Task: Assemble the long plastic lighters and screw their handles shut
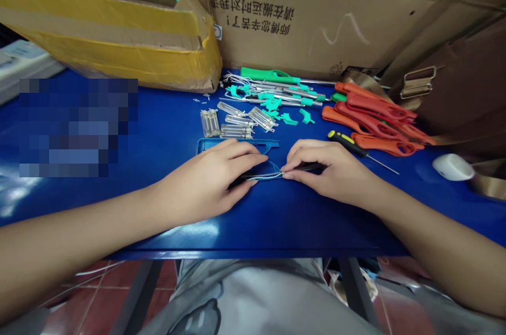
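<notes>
A carton (261, 55) stands at the back of the table (300, 224), beyond the blue shell (261, 143). Just on my side of the shell, my left hand (219, 174), partly covering it, and right hand (330, 169) pinch thin wires (271, 176). Clear tanks (237, 131) lie just past the shell; a screwdriver (348, 143) and red handles (367, 105) lie to its right.

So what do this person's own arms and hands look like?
The left hand and right hand are ungloved, with no rings or watch visible. Both forearms are bare, no sleeves in view. The pale grey garment below has a darker print.
</notes>
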Action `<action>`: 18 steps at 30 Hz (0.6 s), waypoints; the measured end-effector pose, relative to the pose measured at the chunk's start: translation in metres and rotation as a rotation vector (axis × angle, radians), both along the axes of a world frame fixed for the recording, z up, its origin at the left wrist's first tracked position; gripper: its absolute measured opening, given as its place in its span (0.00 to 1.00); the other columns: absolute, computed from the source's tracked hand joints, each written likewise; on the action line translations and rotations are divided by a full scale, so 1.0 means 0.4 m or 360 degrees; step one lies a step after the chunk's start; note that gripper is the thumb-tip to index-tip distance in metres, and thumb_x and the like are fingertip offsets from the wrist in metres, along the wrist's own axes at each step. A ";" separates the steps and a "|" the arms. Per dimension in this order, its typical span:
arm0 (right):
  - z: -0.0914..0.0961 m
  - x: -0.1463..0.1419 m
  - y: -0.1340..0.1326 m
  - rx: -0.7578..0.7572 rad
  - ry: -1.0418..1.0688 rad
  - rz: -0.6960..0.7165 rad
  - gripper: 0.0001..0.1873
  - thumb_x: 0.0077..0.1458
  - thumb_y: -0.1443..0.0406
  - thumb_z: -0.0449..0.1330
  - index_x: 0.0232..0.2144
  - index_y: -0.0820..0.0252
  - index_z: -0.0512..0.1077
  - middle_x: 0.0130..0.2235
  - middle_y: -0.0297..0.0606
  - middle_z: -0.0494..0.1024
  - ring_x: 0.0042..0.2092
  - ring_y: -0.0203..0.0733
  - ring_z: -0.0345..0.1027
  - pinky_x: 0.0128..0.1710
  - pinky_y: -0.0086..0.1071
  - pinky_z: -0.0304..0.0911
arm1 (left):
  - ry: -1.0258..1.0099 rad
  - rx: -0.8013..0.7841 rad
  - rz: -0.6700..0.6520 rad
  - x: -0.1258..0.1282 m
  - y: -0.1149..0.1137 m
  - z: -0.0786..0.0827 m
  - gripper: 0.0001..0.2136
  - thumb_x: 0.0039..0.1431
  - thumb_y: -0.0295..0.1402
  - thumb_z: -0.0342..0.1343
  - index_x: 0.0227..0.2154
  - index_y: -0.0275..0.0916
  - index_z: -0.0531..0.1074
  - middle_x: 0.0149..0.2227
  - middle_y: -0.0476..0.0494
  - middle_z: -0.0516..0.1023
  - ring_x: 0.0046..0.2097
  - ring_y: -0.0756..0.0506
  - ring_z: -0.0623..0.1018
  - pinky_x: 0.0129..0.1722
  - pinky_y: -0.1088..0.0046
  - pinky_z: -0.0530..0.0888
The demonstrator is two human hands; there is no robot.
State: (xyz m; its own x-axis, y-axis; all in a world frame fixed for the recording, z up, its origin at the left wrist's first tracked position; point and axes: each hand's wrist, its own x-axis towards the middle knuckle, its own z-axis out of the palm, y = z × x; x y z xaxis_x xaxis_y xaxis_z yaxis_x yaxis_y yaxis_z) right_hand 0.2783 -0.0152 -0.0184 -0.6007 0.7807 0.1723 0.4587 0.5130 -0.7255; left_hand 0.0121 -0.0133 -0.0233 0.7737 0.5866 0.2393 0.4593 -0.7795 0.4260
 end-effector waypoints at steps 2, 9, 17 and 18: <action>-0.001 -0.001 0.000 0.0033 0.0015 -0.0002 0.03 0.59 0.69 0.66 0.33 0.58 0.80 0.35 0.36 0.78 0.37 0.37 0.74 0.40 0.33 0.69 | 0.0000 0.0007 0.0001 0.000 0.000 0.000 0.18 0.68 0.29 0.54 0.59 0.36 0.70 0.54 0.38 0.76 0.54 0.41 0.76 0.56 0.63 0.75; -0.003 -0.002 -0.004 0.0309 -0.0142 -0.0030 0.06 0.60 0.68 0.65 0.32 0.55 0.80 0.34 0.36 0.78 0.37 0.40 0.71 0.40 0.37 0.66 | 0.0012 0.0028 0.0015 0.000 -0.001 0.001 0.17 0.67 0.29 0.55 0.58 0.37 0.71 0.53 0.39 0.77 0.54 0.41 0.76 0.55 0.62 0.76; -0.003 -0.018 -0.016 0.0091 -0.0145 -0.0174 0.06 0.57 0.71 0.65 0.34 0.57 0.72 0.31 0.31 0.74 0.31 0.34 0.67 0.32 0.30 0.63 | 0.0000 0.0049 0.0028 0.003 0.001 0.006 0.16 0.68 0.30 0.55 0.57 0.37 0.72 0.52 0.39 0.78 0.52 0.41 0.77 0.54 0.62 0.76; 0.000 -0.019 -0.016 0.0103 -0.0145 -0.0145 0.05 0.58 0.71 0.64 0.33 0.57 0.72 0.31 0.32 0.74 0.32 0.35 0.67 0.33 0.30 0.64 | -0.0001 0.0048 0.0032 0.003 0.001 0.005 0.16 0.68 0.30 0.55 0.57 0.37 0.72 0.52 0.39 0.78 0.53 0.41 0.77 0.54 0.62 0.76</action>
